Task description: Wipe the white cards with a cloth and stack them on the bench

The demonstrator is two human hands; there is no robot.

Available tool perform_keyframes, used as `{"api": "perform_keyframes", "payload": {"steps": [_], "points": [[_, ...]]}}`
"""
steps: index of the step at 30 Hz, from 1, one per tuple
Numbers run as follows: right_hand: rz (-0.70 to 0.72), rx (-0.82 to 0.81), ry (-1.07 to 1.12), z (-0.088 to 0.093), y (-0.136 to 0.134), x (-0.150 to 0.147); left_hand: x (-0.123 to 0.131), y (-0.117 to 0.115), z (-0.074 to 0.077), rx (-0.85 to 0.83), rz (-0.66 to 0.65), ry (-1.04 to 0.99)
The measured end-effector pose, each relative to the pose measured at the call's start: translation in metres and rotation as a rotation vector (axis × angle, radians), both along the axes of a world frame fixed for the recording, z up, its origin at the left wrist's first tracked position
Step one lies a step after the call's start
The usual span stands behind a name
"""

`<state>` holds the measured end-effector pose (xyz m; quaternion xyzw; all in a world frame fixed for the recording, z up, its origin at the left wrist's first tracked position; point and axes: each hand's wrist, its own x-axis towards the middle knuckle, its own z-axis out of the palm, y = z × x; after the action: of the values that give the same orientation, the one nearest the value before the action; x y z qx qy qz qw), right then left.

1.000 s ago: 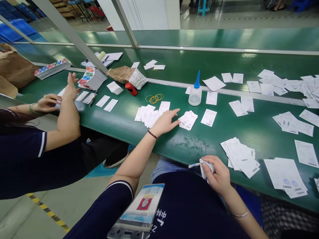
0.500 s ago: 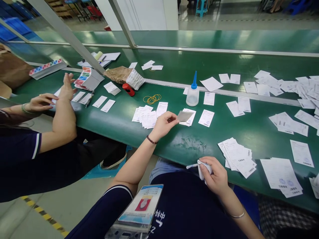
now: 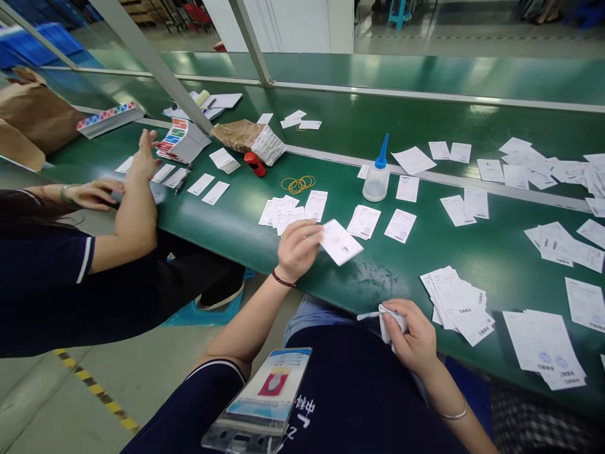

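Note:
My left hand [image 3: 299, 249] pinches a white printed card [image 3: 341, 242] by its left edge, holding it tilted above the green table [image 3: 212, 233]. My right hand [image 3: 412, 334] is closed around a folded white cloth [image 3: 391, 320] at the table's front edge; a thin white end sticks out to the left. Beyond the held card lie a small stack of printed slips [image 3: 363, 221] and a single slip [image 3: 401, 226]. Several overlapping slips [image 3: 282, 213] lie behind my left hand. A clear squeeze bottle [image 3: 376, 181] with a blue nozzle stands upright behind the slips.
Yellow rubber bands [image 3: 298, 184], a red stamp [image 3: 255, 164] and a paper-wrapped bundle [image 3: 250, 140] lie further back. At right are a fanned slip stack [image 3: 457, 304] and larger sheets [image 3: 543, 347]. A co-worker's hands [image 3: 146, 157] are at left, near white cards. A metal post [image 3: 250, 44] rises behind.
My left hand has turned the card, so its printed white face now shows instead of a greyish one. The view has shifted slightly left; my right hand still grips the cloth.

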<state>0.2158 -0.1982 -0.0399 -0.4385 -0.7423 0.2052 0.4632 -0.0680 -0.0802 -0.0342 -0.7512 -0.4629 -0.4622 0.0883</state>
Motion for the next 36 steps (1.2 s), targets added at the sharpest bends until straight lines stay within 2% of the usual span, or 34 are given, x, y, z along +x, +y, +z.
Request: {"api": "perform_keyframes", "payload": {"steps": [3,6,10,13,15,19,22,25,27,28,30,31,33,36], "points": [[0.003,0.002,0.006,0.0,0.0,0.0,-0.015,0.001,0.005,0.16,0.045,-0.042],[0.013,-0.001,-0.004,-0.001,0.0,0.001,-0.024,0.0,0.009,0.283,-0.022,0.08],[0.031,-0.004,-0.018,-0.004,0.001,0.002,-0.016,-0.003,0.013,0.422,-0.125,0.106],[0.029,0.0,-0.024,-0.005,0.001,0.002,-0.008,-0.004,0.012,0.422,-0.134,0.073],[0.022,0.005,-0.028,-0.004,0.001,0.002,-0.01,-0.002,0.01,0.359,-0.1,-0.01],[0.026,0.011,-0.029,-0.002,0.001,0.001,-0.028,0.001,0.011,0.206,0.147,-0.381],[0.034,0.013,-0.03,-0.002,0.001,0.001,-0.043,0.003,0.018,0.092,0.274,-0.441],[0.042,0.01,-0.03,-0.004,0.001,0.002,-0.052,0.007,0.024,-0.186,0.311,-0.687],[0.047,0.007,-0.026,-0.005,0.001,0.002,-0.057,0.013,0.025,-0.488,0.312,-0.872],[0.048,0.006,-0.025,-0.006,0.001,0.002,-0.06,0.016,0.024,-0.645,0.322,-0.9],[0.046,0.009,-0.022,-0.006,0.001,0.002,-0.067,0.021,0.023,-0.888,0.362,-0.84],[0.045,0.011,-0.02,-0.005,0.001,0.002,-0.069,0.023,0.023,-0.949,0.383,-0.792],[0.042,0.013,-0.02,-0.005,0.001,0.002,-0.073,0.024,0.025,-0.955,0.435,-0.718],[0.036,0.012,-0.021,-0.005,0.0,0.001,-0.069,0.023,0.032,-0.832,0.585,-0.434]]}}
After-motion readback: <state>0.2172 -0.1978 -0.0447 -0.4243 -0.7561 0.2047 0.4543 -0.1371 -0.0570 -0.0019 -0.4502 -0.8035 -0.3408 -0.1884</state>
